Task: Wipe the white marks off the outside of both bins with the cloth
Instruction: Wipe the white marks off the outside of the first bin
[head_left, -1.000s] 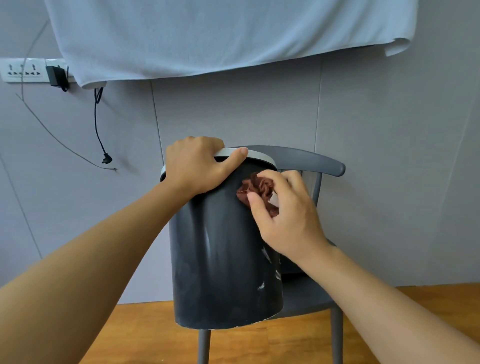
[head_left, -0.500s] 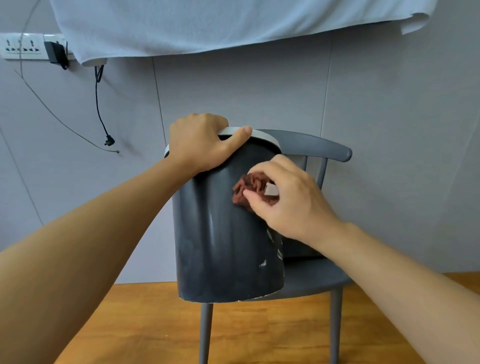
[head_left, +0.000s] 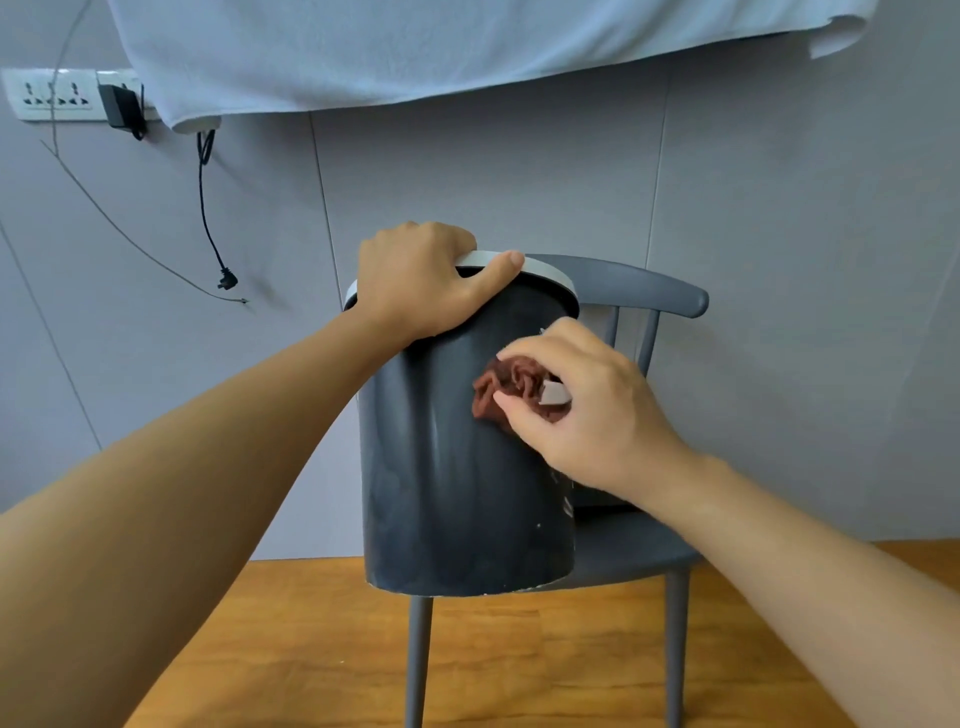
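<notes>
Cloth lower now — dark bin, faint white streaks.

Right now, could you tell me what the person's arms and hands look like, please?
Both forearms are bare as far as the picture shows: no sleeves, gloves, watch or bracelets. The left hand and right hand show no rings or markings on the sides in view, and the visible nails are short and unpainted.

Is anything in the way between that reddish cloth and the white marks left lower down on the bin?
Nothing visible blocks it. The right hand already presses the cloth against the side of the bin, and bare bin wall runs down to the white marks near the lower right edge. The left hand grips the rim, above that path.
</notes>
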